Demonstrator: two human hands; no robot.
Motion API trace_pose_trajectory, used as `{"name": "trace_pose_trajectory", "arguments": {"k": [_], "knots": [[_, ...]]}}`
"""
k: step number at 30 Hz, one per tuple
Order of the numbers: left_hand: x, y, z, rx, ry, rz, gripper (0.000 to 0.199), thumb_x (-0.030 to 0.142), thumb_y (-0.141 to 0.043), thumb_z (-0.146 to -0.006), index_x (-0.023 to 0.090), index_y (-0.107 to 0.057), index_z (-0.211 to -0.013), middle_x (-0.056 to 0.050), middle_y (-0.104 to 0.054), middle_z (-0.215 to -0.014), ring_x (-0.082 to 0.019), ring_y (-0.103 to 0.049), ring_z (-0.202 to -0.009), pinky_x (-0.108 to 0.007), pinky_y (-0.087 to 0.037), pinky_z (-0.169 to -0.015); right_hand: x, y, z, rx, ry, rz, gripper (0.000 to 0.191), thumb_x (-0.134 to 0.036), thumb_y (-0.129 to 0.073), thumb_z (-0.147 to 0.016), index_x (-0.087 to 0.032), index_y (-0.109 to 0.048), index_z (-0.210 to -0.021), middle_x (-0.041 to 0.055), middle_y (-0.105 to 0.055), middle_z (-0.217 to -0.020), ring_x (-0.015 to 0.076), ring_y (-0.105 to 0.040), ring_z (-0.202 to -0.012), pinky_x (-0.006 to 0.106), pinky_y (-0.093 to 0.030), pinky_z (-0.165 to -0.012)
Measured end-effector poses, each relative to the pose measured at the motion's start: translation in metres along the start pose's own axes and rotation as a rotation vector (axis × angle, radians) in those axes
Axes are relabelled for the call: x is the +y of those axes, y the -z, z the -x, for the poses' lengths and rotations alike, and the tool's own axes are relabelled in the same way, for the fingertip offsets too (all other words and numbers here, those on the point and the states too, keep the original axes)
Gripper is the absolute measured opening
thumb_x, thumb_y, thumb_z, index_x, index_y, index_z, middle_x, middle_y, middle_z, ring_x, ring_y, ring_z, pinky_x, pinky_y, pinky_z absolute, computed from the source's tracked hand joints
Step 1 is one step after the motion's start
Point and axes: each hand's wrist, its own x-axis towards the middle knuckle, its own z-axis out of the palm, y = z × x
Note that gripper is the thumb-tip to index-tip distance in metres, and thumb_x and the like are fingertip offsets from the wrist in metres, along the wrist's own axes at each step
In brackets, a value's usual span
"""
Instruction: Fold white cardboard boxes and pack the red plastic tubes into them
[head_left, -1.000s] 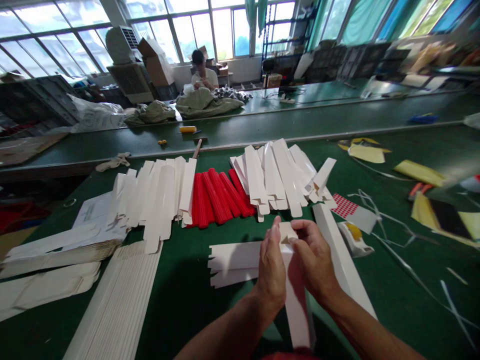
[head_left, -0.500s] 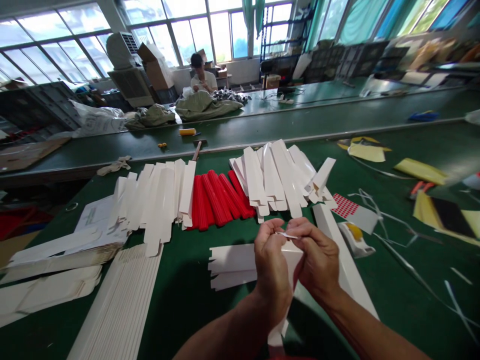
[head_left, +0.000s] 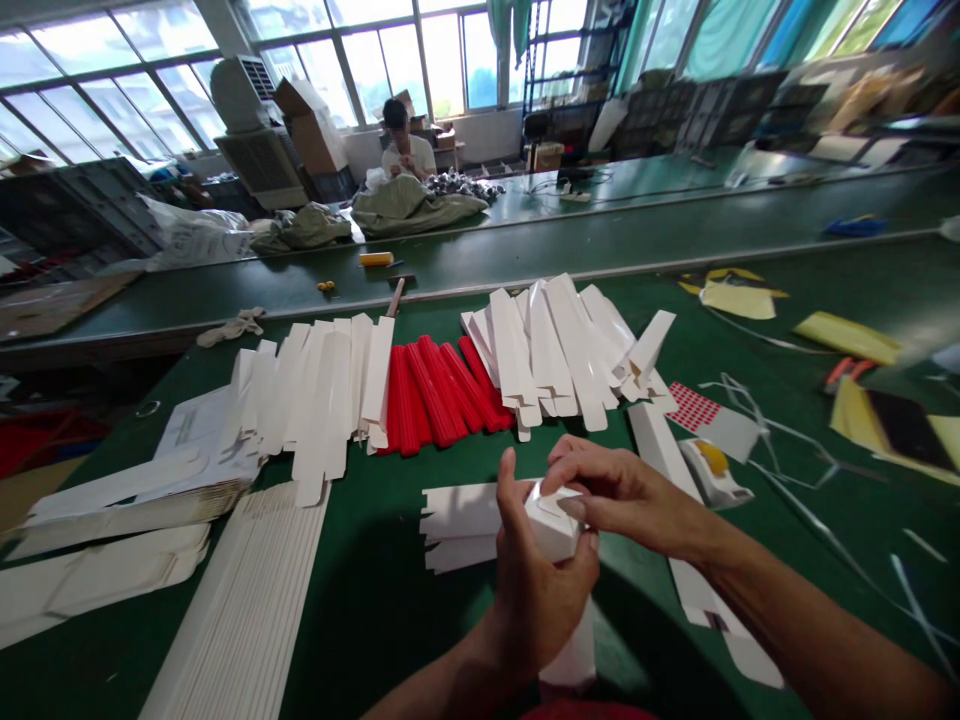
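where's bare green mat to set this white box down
The widest bare patch of green mat lies between the stack of white flat strips and the left hand, which holds the white box. A smaller bare patch sits right of the fanned white blanks, above the red-dotted sheet. The row with the red tubes is crowded.

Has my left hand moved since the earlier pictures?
Yes. The left hand, holding the white carton, has dropped lower in view, further from the red strips lying on the table.
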Motion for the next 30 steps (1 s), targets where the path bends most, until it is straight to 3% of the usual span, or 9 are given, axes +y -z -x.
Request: {"name": "trace_pose_trajectory", "arguments": {"k": [5, 10, 13, 17, 22, 30], "knots": [[0.026, 0.001, -0.001, 0.052, -0.223, -0.201, 0.089, 0.009, -0.063, -0.076, 0.016, -0.012, -0.149, -0.014, -0.061, -0.111, -0.023, -0.068, -0.095, -0.037, -0.059, -0.083, -0.032, 0.019, -0.001, -0.250, -0.119, -0.071, 0.028, -0.037, -0.068, -0.083, -0.014, -0.064, -0.098, 0.0016, -0.052, -0.085, 0.0112, -0.049, -0.073, 0.023, -0.040, -0.063], [0.035, 0.001, 0.004, 0.133, -0.375, -0.343, 0.087, 0.009, -0.061, -0.074, 0.013, -0.017, -0.149, -0.017, -0.063, -0.114, -0.026, -0.070, -0.096, -0.036, -0.061, -0.082, -0.049, 0.024, 0.003, -0.339, -0.065, 0.107, 0.015, -0.019, -0.065, -0.081, -0.015, -0.061, -0.095, -0.0014, -0.049, -0.081, 0.0086, -0.042, -0.069, 0.020, -0.035, -0.060], [0.032, -0.001, 0.008, 0.133, -0.394, -0.347, 0.088, 0.008, -0.058, -0.072, 0.014, -0.017, -0.149, -0.017, -0.063, -0.113, -0.026, -0.071, -0.093, -0.034, -0.062, -0.077, -0.050, 0.023, 0.003, -0.374, -0.062, 0.170, 0.017, -0.009, -0.062, -0.075, -0.016, -0.058, -0.090, -0.0022, -0.049, -0.081, 0.0088, -0.043, -0.071, 0.019, -0.034, -0.060], [0.027, -0.002, 0.011, 0.135, -0.382, -0.372, 0.092, 0.007, -0.060, -0.071, 0.015, -0.013, -0.150, -0.019, -0.061, -0.117, -0.028, -0.071, -0.092, -0.035, -0.063, -0.074, -0.055, 0.018, 0.003, -0.352, -0.096, 0.207, 0.023, -0.003, -0.058, -0.068, -0.018, -0.052, -0.085, -0.0056, -0.045, -0.074, 0.0074, -0.041, -0.064, 0.019, -0.031, -0.054], [0.021, -0.003, 0.012, 0.090, -0.462, -0.279, 0.095, 0.009, -0.060, -0.075, 0.017, -0.004, -0.151, -0.019, -0.061, -0.110, -0.031, -0.070, -0.093, -0.042, -0.062, -0.077, -0.072, 0.012, 0.007, -0.250, -0.113, 0.441, 0.026, -0.004, -0.058, -0.066, -0.020, -0.051, -0.086, -0.0067, -0.044, -0.070, 0.0078, -0.039, -0.061, 0.019, -0.027, -0.050], [0.018, -0.005, 0.007, 0.102, -0.502, -0.213, 0.095, 0.009, -0.061, -0.075, 0.018, -0.004, -0.151, -0.015, -0.059, -0.107, -0.026, -0.068, -0.088, -0.041, -0.060, -0.074, -0.080, 0.008, 0.011, -0.196, -0.164, 0.592, 0.017, -0.010, -0.059, -0.071, -0.020, -0.050, -0.081, -0.0034, -0.055, -0.077, 0.0096, -0.048, -0.065, 0.020, -0.034, -0.053]]}}
